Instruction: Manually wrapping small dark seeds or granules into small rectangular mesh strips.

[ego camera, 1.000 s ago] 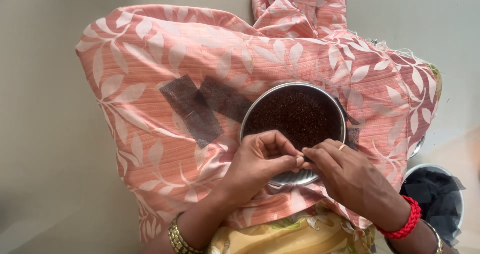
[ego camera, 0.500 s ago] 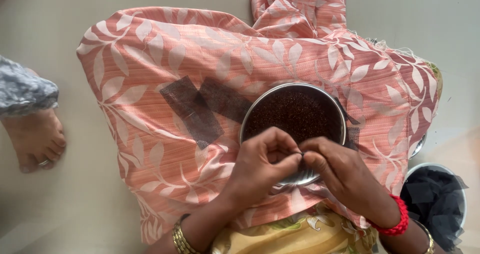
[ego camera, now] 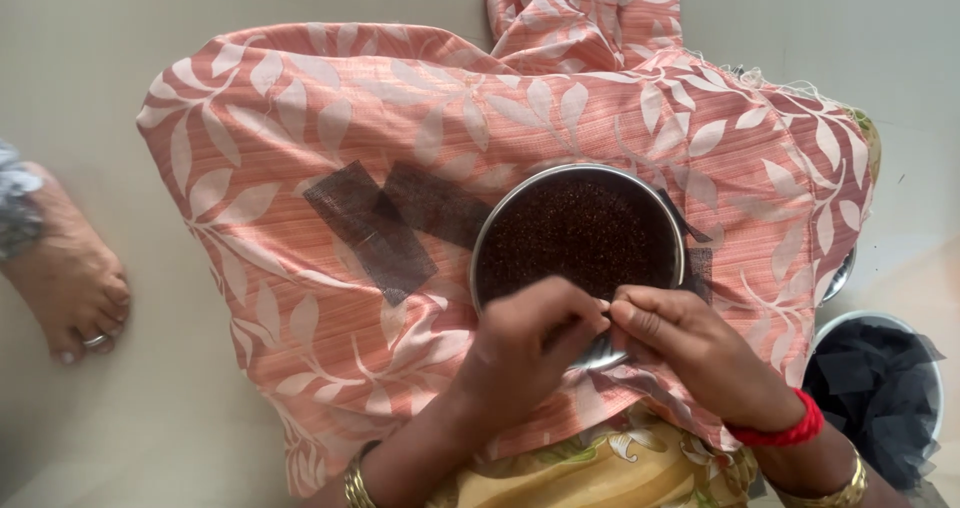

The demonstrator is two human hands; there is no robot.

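At the bottom edge of the frame, a fold of yellow patterned fabric point(ego camera: 610, 473) covers the person's lap. Just above it, both forearms rise toward the middle of the frame. The left wrist wears gold bangles point(ego camera: 354, 486); the right wrist wears a red thread band point(ego camera: 785, 432) and a gold bangle lower down.

The left hand point(ego camera: 528, 340) is curled nearly closed, fingers bent inward with the tips pinched against the thumb. The right hand point(ego camera: 690, 353) is likewise narrow, its fingertips drawn together and meeting the left hand's fingertips at the near rim of a round steel bowl point(ego camera: 600, 352). What the fingertips pinch is too small to tell. Both hands overlap the bowl's near edge.

The bowl sits just right of the frame's centre and is filled with fine dark brown grains point(ego camera: 580, 233). It rests on a salmon-pink cloth with a pale leaf print point(ego camera: 300, 138), which spreads across most of the frame over a pale floor. On the cloth, just left of the bowl, lie two dark mesh squares point(ego camera: 390, 218), overlapping.

At the lower right stands a round container holding more black mesh pieces point(ego camera: 865, 388). At the far left edge, well apart from the cloth's middle, another person's bare foot point(ego camera: 70, 278) rests on the floor, a toe ring showing.
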